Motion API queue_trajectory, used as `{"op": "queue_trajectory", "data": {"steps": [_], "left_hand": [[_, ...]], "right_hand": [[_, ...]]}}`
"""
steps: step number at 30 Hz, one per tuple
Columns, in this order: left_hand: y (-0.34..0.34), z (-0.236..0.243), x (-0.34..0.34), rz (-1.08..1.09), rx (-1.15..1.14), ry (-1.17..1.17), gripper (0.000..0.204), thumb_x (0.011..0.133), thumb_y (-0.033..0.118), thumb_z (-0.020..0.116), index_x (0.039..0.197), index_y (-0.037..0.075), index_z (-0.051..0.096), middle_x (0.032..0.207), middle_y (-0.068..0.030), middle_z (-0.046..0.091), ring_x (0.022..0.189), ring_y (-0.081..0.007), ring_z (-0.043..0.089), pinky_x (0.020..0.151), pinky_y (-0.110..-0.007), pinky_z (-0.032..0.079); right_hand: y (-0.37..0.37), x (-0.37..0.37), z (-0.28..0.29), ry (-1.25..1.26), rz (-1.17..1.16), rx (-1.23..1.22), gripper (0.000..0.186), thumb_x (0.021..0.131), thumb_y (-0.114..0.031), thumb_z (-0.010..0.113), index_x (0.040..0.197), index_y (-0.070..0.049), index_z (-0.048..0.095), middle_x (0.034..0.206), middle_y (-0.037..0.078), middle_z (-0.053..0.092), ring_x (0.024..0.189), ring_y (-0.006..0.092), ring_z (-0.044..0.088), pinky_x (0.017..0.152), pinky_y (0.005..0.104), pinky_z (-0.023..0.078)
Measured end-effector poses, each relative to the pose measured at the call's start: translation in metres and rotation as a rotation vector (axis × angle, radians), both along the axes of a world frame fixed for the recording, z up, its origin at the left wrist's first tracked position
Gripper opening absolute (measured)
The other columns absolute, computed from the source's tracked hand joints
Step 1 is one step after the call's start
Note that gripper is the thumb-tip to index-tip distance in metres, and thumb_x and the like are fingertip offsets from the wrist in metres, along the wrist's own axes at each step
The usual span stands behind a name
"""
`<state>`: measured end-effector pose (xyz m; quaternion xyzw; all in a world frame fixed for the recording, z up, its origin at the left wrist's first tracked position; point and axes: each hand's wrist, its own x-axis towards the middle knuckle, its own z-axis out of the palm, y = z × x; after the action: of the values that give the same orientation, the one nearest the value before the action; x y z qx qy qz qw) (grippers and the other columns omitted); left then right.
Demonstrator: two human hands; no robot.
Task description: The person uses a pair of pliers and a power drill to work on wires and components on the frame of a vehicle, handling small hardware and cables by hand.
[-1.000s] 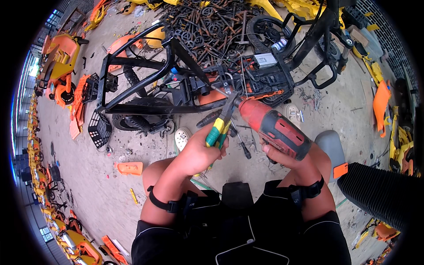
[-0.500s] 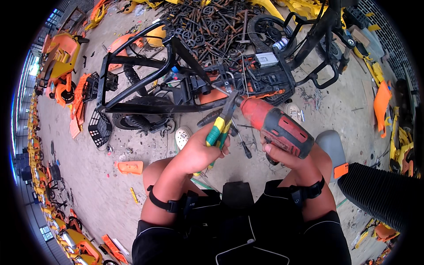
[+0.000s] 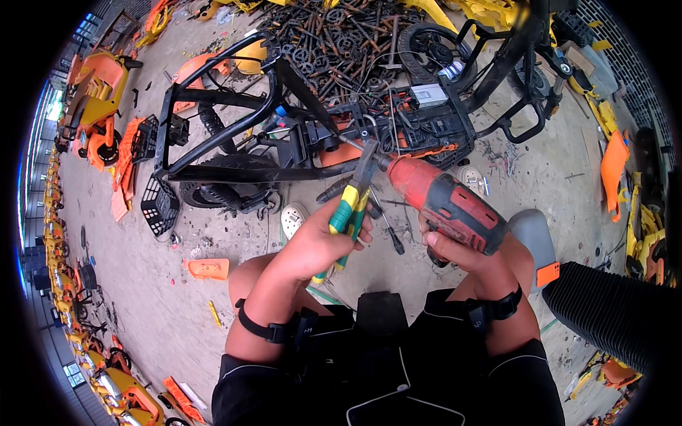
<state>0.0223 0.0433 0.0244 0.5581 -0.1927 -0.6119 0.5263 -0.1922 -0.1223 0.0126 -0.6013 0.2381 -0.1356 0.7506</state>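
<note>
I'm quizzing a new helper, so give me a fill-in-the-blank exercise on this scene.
1. The person's left hand grips metal pliers with green-and-____ handles.
2. The right hand holds a ____-and-black plastic power tool.
3. The thick black corrugated tube is on the person's ____ side.
Missing words: yellow; red; right.

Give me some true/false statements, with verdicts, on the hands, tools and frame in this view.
1. The left hand grips pliers with green-and-yellow handles. True.
2. The right hand is empty. False: it grips a red-and-black power driver.
3. Rusty metal parts are heaped beyond the black vehicle frame. True.
4. The screwdriver on the floor has a yellow handle. False: its handle is black.
5. The person's shoes are black. False: they are cream-coloured clogs.
</note>
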Motion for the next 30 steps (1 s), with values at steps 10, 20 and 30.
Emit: {"op": "queue_trajectory", "data": {"steps": [10, 20, 30], "left_hand": [[0.001, -0.006, 0.005, 0.048, 0.008, 0.017, 0.057, 0.077, -0.008, 0.049, 0.133, 0.000, 0.051, 0.110, -0.0089, 0.063, 0.100, -0.0210, 0.064, 0.085, -0.034, 0.052], [-0.005, -0.004, 0.005, 0.094, 0.028, 0.016, 0.068, 0.067, -0.010, 0.045, 0.134, -0.002, 0.048, 0.109, -0.0122, 0.062, 0.097, -0.0239, 0.064, 0.088, -0.036, 0.052], [-0.008, -0.001, 0.003, 0.103, 0.042, 0.024, 0.068, 0.066, -0.011, 0.044, 0.134, -0.003, 0.047, 0.107, -0.0120, 0.061, 0.096, -0.0240, 0.064, 0.087, -0.036, 0.052]], "right_hand": [[0.000, 0.001, 0.002, -0.032, -0.031, -0.007, 0.025, 0.085, -0.004, 0.068, 0.109, -0.003, 0.061, 0.093, 0.004, 0.062, 0.079, 0.0090, 0.059, 0.065, 0.0238, 0.047], [-0.007, -0.003, 0.002, -0.026, 0.011, -0.024, 0.046, 0.084, -0.001, 0.073, 0.128, 0.000, 0.058, 0.107, 0.006, 0.069, 0.097, 0.0129, 0.065, 0.086, 0.0299, 0.054], [-0.009, -0.003, -0.009, -0.088, 0.004, -0.099, 0.040, 0.084, -0.001, 0.071, 0.122, -0.001, 0.059, 0.104, 0.006, 0.067, 0.093, 0.0125, 0.064, 0.081, 0.0293, 0.053]]}}
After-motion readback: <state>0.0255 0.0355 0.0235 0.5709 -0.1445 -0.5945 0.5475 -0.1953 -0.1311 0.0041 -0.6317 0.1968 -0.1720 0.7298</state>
